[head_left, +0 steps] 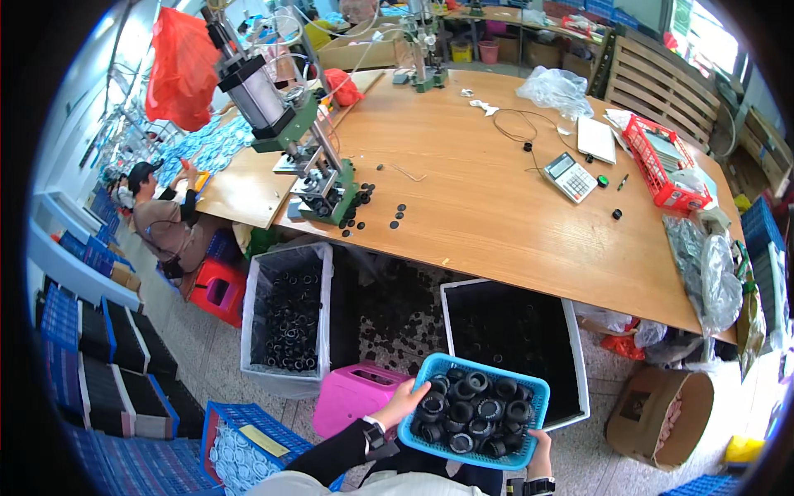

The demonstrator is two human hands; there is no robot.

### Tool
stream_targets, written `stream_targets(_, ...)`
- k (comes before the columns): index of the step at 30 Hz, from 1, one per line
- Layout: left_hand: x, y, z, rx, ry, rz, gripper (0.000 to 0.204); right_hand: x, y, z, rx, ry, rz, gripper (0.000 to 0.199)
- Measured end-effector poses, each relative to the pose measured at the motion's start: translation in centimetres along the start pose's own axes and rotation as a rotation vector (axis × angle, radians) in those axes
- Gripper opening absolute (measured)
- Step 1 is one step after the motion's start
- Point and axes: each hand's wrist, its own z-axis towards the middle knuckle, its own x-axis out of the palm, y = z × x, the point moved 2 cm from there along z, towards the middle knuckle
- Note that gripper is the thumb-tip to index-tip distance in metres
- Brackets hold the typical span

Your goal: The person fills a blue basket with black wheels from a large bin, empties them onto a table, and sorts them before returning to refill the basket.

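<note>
A light blue plastic basket (539,395) is held up in front of me, filled with several black ring-shaped caps (489,408). My left hand (402,403) grips its left rim, thumb on top. At the lower right corner my right hand (539,455) is closed on the basket's side; some of its fingers are hidden. Just beyond the basket stands a white-rimmed bin (581,364) with a dark inside and black pieces in it. A pink plastic stool (351,395) is beside my left forearm.
A wooden table (463,190) spreads ahead, with a green press machine (331,186), a calculator (571,177) and a red basket (653,169). A lined bin (248,331) of black rings stands left. A cardboard box (662,413) is at right; a seated person (169,223) works far left.
</note>
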Motion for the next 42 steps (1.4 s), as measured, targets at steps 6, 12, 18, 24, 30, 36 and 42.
stream_targets(6,-4.2,-4.2,4.3,0.016,0.226,0.132,0.031,1.5,-5.8,0.2,-0.017,-0.068,0.081,0.056)
stream_targets(12,-5.9,-6.6,3.6,0.093,0.236,-0.02,0.031,3.6,-6.9,-2.4,-0.312,-0.107,0.118,0.057)
stream_targets(18,-10.4,2.5,-2.5,-0.125,-0.107,-0.101,0.028,2.9,-4.2,-7.1,-0.523,-0.033,0.116,0.062)
stream_targets(24,-17.7,9.7,-8.1,-0.383,-0.362,-0.173,0.017,-0.9,-4.6,-9.0,-0.635,-0.074,0.262,0.071)
stream_targets(30,-19.3,5.8,-1.4,-0.322,-0.33,-0.234,0.014,3.9,-2.9,-5.9,-0.674,0.01,0.418,0.071)
stream_targets(36,-12.4,-5.7,16.1,-0.017,-0.107,-0.162,0.019,10.5,3.0,5.2,-0.792,-0.066,0.421,0.07)
stream_targets(42,-11.8,-12.8,36.2,0.295,-0.078,-0.117,0.034,24.8,9.7,16.9,-0.833,-0.02,0.326,0.069)
